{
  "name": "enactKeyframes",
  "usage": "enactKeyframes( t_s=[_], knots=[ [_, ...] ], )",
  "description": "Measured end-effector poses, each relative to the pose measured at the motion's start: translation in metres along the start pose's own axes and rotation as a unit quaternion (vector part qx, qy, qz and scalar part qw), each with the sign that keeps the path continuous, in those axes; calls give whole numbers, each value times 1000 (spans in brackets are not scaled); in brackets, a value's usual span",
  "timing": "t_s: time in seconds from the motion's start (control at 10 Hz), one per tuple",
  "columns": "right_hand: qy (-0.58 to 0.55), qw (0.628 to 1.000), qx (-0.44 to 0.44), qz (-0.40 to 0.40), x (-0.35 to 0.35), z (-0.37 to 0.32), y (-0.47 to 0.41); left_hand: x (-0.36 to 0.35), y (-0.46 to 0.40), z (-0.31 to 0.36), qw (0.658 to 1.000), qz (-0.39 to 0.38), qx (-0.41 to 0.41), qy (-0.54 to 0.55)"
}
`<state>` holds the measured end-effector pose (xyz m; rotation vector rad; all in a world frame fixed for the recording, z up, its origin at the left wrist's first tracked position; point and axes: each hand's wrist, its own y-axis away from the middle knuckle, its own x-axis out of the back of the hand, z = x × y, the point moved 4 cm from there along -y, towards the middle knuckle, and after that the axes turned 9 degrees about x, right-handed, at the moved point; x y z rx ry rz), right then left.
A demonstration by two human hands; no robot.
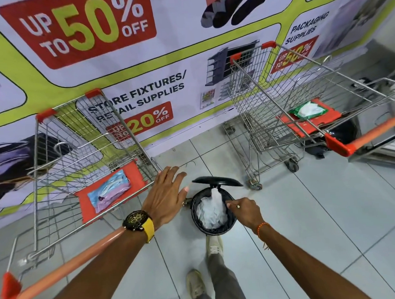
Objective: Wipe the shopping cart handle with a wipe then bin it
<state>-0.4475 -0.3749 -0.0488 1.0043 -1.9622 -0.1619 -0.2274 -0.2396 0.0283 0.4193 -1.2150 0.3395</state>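
Observation:
A black pedal bin (231,223) stands on the floor between two carts, its lid (217,181) raised and crumpled white wipes inside. My right hand (243,212) hovers over the bin's right rim, fingers pinched at the lower edge of a white wipe (216,195) that stands up over the bin's mouth. My left hand (166,197) is open with fingers spread, just left of the bin and past the end of the left cart's orange handle (67,266), which runs under my wrist. One shoe (214,246) presses at the bin's foot.
The left cart (53,158) has a blue-pink packet (110,192) on its red seat flap. The right cart (281,93) carries a green wipes pack (309,110) and has its own orange handle (375,130). A printed sale banner covers the wall behind. The floor is grey tile.

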Motion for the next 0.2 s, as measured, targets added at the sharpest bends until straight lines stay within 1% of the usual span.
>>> enactKeyframes(
  t_s=[0.2],
  knots=[
    [10, 1000, 17, 3, 2, 1, 3, 0, -1, 2, 1000, -2, 3, -2]
  ],
)
